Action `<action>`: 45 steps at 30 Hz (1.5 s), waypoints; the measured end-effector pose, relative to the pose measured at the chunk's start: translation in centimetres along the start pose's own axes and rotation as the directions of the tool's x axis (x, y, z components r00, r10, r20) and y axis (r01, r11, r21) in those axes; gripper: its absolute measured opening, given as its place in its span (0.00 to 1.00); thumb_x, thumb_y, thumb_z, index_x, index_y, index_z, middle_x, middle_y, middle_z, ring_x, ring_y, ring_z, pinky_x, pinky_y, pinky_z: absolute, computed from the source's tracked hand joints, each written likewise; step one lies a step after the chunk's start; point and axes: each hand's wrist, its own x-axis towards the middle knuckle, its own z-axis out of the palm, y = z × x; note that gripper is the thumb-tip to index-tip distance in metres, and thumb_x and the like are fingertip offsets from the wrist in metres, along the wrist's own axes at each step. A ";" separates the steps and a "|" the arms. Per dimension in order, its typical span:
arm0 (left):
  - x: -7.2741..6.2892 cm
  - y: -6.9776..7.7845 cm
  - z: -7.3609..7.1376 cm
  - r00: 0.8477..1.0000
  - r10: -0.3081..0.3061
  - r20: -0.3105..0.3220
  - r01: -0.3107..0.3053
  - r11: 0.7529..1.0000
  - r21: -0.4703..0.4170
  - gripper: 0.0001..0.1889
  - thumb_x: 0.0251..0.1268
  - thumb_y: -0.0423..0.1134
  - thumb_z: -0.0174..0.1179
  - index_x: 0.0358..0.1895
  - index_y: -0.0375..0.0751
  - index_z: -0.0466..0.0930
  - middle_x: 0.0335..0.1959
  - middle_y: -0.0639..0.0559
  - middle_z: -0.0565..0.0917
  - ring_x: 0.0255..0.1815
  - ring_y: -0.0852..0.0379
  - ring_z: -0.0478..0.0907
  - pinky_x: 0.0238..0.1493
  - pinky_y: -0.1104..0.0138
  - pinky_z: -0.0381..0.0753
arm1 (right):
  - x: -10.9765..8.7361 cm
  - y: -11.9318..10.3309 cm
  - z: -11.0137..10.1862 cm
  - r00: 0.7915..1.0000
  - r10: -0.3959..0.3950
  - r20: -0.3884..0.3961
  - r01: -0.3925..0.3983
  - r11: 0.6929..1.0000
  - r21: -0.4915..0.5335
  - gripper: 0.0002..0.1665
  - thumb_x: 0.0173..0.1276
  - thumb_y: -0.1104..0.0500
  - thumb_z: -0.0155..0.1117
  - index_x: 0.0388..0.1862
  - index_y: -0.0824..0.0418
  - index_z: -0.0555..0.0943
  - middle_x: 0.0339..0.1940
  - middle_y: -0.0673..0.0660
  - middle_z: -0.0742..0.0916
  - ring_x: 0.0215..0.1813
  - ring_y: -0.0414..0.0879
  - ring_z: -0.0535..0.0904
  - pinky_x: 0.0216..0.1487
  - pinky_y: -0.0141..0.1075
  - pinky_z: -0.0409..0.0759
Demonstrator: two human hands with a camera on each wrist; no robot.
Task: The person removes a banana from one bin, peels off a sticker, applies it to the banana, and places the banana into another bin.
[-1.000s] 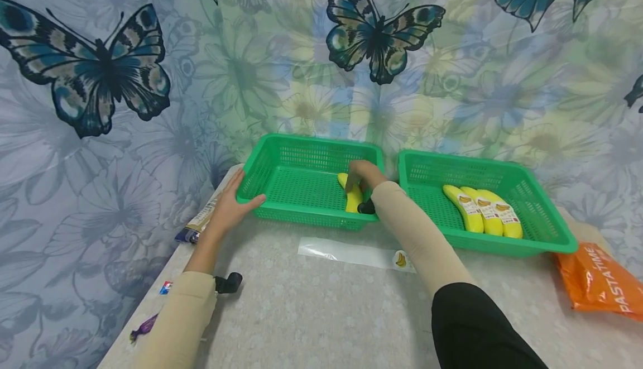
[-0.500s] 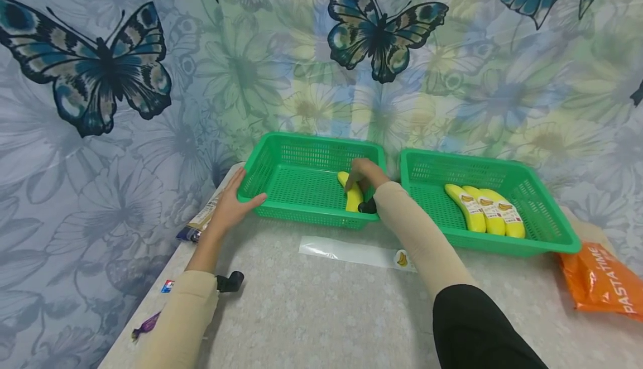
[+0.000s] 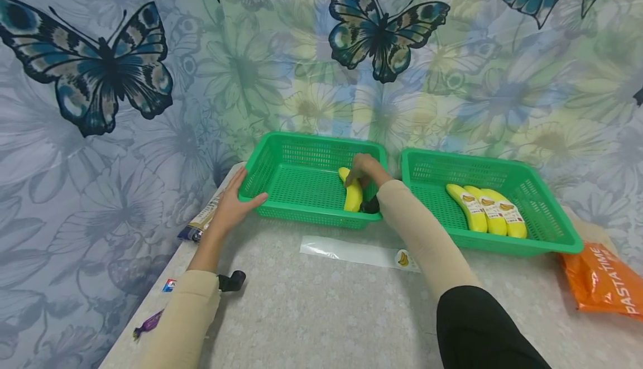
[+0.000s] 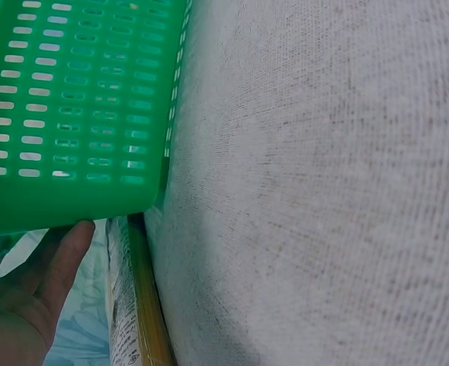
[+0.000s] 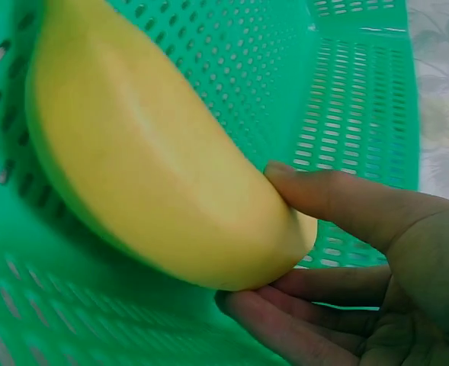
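A yellow banana point(image 3: 353, 195) lies in the right part of the left green basket point(image 3: 311, 212). My right hand point(image 3: 365, 168) reaches in from the right and pinches one end of it; in the right wrist view the thumb point(image 5: 323, 191) is on one side and the fingers on the other. My left hand point(image 3: 230, 204) rests at the basket's left front corner, fingers fairly straight along the outer left side and thumb over the front rim. The left wrist view shows fingertips point(image 4: 75, 232) touching the perforated wall point(image 4: 72, 202).
Another green basket point(image 3: 512, 246) stands at the right, holding 3 labelled bananas point(image 3: 487, 212). A clear plastic strip point(image 3: 346, 250) with a banana sticker lies in front. An orange bag point(image 3: 600, 279) is at far right, a packet point(image 3: 201, 221) and purple wrapper point(image 3: 148, 323) at left.
My right hand has lifted slightly toward the back, and the held banana has turned a little with it. The left hand stays at the basket corner.
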 end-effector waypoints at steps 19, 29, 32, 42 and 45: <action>0.1 0.4 0.4 0.999 -0.011 0.038 0.012 1.000 -0.013 0.53 0.60 0.63 0.61 0.80 0.54 0.37 0.82 0.53 0.39 0.81 0.37 0.38 0.72 0.32 0.48 | -5.9 1.3 -4.1 0.977 -0.114 -0.178 0.120 0.993 0.019 0.23 0.58 0.52 0.74 0.39 0.68 0.76 0.34 0.60 0.85 0.31 0.49 0.87 0.40 0.39 0.87; 0.2 0.5 0.4 0.999 -0.008 0.039 0.008 1.000 -0.002 0.52 0.61 0.63 0.61 0.80 0.54 0.37 0.82 0.51 0.38 0.81 0.36 0.37 0.72 0.32 0.48 | -9.5 2.0 -5.7 0.952 -0.154 -0.264 0.148 0.988 -0.044 0.22 0.56 0.48 0.74 0.17 0.58 0.74 0.14 0.52 0.81 0.26 0.49 0.86 0.31 0.34 0.84; 0.1 0.7 0.3 0.999 -0.016 0.044 0.017 1.000 -0.015 0.52 0.61 0.63 0.61 0.80 0.54 0.37 0.82 0.52 0.37 0.81 0.37 0.36 0.71 0.32 0.47 | -10.6 2.1 -5.8 0.944 -0.163 -0.288 0.155 0.987 -0.049 0.23 0.55 0.47 0.75 0.14 0.57 0.74 0.11 0.51 0.80 0.18 0.43 0.81 0.27 0.32 0.82; -0.1 0.7 0.0 0.998 -0.023 0.051 0.024 1.000 -0.011 0.53 0.62 0.62 0.60 0.80 0.53 0.34 0.82 0.51 0.35 0.81 0.36 0.34 0.70 0.30 0.46 | -15.2 2.8 -5.5 0.922 -0.212 -0.325 0.203 0.977 -0.060 0.28 0.55 0.45 0.75 0.07 0.59 0.75 0.06 0.51 0.77 0.15 0.44 0.76 0.19 0.30 0.70; -0.1 0.6 -0.1 0.999 -0.024 0.048 0.024 1.000 -0.009 0.53 0.62 0.63 0.60 0.80 0.52 0.34 0.82 0.51 0.35 0.81 0.36 0.34 0.71 0.30 0.46 | -16.8 3.0 -5.1 0.912 -0.233 -0.337 0.225 0.972 -0.062 0.26 0.55 0.45 0.74 0.08 0.60 0.78 0.05 0.50 0.77 0.14 0.44 0.76 0.17 0.30 0.67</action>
